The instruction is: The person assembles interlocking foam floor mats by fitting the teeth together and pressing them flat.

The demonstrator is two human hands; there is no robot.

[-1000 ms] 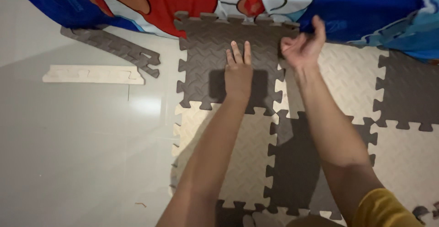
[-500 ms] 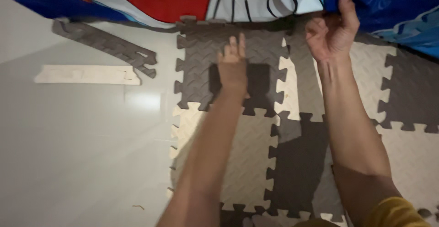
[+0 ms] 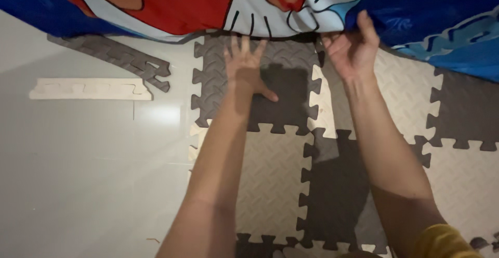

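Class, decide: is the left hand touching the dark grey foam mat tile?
Touching. The head view shows the left hand pressed palm-down on the dark grey foam mat tile, no gap visible.

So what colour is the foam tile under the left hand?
Dark grey foam tile, with a raised checker-plate texture, seen in the head view.

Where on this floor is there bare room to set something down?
The grey floor left of the foam mat, below the cream edge strip, is bare. It is crowded up top, where the left hand and right hand meet the cartoon fabric.
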